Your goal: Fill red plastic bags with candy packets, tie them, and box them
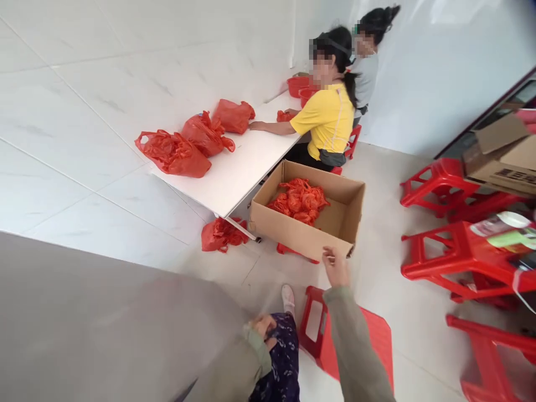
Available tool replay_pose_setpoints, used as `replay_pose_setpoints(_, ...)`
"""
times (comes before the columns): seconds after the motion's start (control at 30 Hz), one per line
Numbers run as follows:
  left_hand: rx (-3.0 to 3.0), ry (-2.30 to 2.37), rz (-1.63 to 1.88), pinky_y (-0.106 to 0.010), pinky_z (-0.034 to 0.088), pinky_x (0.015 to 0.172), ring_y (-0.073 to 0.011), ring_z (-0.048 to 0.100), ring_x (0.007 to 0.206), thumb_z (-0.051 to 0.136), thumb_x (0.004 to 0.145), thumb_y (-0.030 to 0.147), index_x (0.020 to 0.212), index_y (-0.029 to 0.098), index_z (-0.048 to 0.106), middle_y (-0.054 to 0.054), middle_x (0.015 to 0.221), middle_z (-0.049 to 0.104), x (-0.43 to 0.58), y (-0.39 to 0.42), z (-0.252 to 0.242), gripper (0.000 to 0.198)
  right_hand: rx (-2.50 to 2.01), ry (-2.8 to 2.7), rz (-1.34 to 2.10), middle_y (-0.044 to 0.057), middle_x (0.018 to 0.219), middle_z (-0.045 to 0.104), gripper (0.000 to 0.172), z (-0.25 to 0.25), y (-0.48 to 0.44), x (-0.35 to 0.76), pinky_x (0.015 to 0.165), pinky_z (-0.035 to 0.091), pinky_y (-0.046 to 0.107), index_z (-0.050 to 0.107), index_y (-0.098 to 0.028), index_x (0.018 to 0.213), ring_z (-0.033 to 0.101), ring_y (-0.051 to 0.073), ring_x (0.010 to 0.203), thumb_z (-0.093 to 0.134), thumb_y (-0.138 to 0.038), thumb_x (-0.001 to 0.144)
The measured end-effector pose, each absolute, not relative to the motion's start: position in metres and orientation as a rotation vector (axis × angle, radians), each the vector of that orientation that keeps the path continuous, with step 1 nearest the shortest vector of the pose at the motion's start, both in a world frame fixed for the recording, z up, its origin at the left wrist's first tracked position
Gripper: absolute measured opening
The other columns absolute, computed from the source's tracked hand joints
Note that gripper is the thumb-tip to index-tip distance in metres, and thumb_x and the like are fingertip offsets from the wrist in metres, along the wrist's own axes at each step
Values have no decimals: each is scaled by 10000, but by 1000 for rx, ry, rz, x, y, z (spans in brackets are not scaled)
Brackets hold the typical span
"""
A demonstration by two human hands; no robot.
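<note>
My right hand [336, 268] reaches forward beside the near wall of an open cardboard box [293, 239]. Its fingers are curled together, and whatever they hold, if anything, cannot be made out. Inside the box, several tied red plastic bags [299, 200] lie heaped toward the left side. My left hand [264, 328] is low, in front of my dark patterned clothing [282, 357]. It is smeared by motion, so its fingers are unclear. Whether my right hand touches the box or is just in front of it is hard to tell.
Full red bags [180, 156] lie on a white table [228, 187] against the wall. A person in yellow [330, 117] sits there, another person [364, 84] beyond. Another red bag [221, 234] lies beneath. A red stool [377, 340] is near me; stacked stools [452, 251] stand right.
</note>
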State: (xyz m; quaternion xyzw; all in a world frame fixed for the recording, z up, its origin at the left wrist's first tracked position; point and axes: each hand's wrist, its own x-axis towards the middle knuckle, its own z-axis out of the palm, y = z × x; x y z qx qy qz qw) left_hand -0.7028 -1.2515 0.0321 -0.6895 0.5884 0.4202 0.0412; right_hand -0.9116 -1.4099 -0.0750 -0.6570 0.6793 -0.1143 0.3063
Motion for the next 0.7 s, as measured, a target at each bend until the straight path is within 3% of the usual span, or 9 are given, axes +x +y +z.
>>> replay_pose_setpoints(0.07,-2224,1787,1305,-341,565,814,-159,652,902,609,901,178,1175,164,578,-72,1150,633,-696,-1313,16,277,-1745,1830,-316,156,1231,593,505,-88,-1483,-913,880,497,348,364,-148,1425,651,207,1009,297,-220,929)
replay_pose_setpoints(0.13,-2332,1786,1270,-284,554,836,-121,656,895,566,856,70,1247,202,524,-73,1214,600,-688,-1390,4,415,-1736,1850,-263,192,1275,542,592,-108,-1549,-909,882,494,394,271,-164,1478,648,244,1024,389,-265,907)
replay_pose_setpoints(0.23,-2416,1838,1152,-326,523,933,-146,639,1008,515,870,94,1332,234,444,-84,1272,532,-680,-1523,-16,488,-1725,1858,-89,263,1400,409,900,-149,-1626,-899,867,493,490,151,-203,1530,613,345,1101,633,-275,773)
replay_pose_setpoints(0.33,-2376,1900,1067,-429,406,1081,-241,516,1251,604,826,117,1405,281,371,-99,1404,403,-679,-1644,-55,645,-1744,1843,89,277,1558,143,1207,-193,-1680,-887,872,463,619,102,-277,1542,484,467,1237,818,-213,573)
replay_pose_setpoints(0.43,-2299,1806,1071,-648,304,1071,-502,232,1402,856,546,104,1487,300,225,-209,1571,69,-674,-1724,-119,1150,-1811,1794,167,224,1599,-100,1342,-233,-1720,-874,885,444,664,45,-315,1544,308,505,1354,881,-244,496)
replay_pose_setpoints(0.47,-2281,1752,1084,-728,266,1030,-580,142,1392,901,458,105,1504,295,169,-254,1577,-46,-671,-1740,-143,1290,-1836,1776,173,212,1595,-156,1358,-246,-1732,-870,888,449,657,18,-315,1545,266,501,1376,883,-253,500)
replay_pose_setpoints(0.53,-2235,1666,1138,-790,225,981,-660,26,1353,961,335,173,1520,275,82,-316,1541,-207,-664,-1761,-192,1479,-1875,1740,169,206,1586,-199,1351,-268,-1753,-864,889,471,619,-1,-317,1546,286,486,1372,874,-227,520)
replay_pose_setpoints(0.6,-2170,1636,1217,-754,217,1019,-661,6,1346,986,266,301,1527,239,-9,-356,1491,-300,-661,-1772,-236,1607,-1886,1707,160,220,1594,-135,1258,-287,-1770,-859,896,492,547,64,-326,1542,418,448,1301,833,-142,565)
replay_pose_setpoints(0.7,-2044,1690,1341,-627,250,1094,-592,49,1387,963,239,486,1504,165,-183,-407,1452,-318,-671,-1781,-284,1737,-1856,1695,130,224,1583,29,985,-307,-1786,-851,916,488,443,212,-310,1511,559,361,1184,675,-35,686)
